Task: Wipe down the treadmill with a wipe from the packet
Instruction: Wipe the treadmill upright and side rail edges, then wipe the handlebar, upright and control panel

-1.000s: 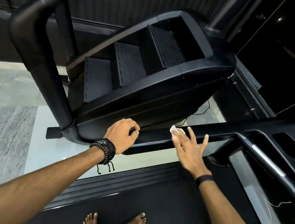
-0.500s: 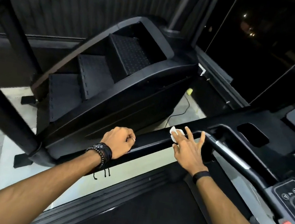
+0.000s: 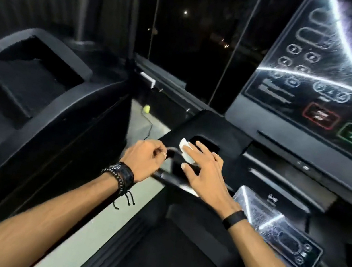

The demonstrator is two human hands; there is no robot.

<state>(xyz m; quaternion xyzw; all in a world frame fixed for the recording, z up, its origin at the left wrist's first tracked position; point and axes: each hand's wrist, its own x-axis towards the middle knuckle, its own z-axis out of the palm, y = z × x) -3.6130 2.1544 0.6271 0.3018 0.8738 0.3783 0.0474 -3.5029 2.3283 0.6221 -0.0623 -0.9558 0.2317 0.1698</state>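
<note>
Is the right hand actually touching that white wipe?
Touching. The head view shows the right hand with straight fingers lying over the white wipe.

Gym, treadmill console (image 3: 331, 73), stair-climber machine (image 3: 36, 94)

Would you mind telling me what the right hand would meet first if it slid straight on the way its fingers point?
Probably the dark recess in the treadmill console just beyond the right hand and its wipe; depth is unclear.

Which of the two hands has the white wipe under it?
The right hand, the one with the plain black wristband, presses the white wipe under spread fingers. The left hand, wearing beaded bracelets, is curled around the treadmill's handrail instead.
</note>
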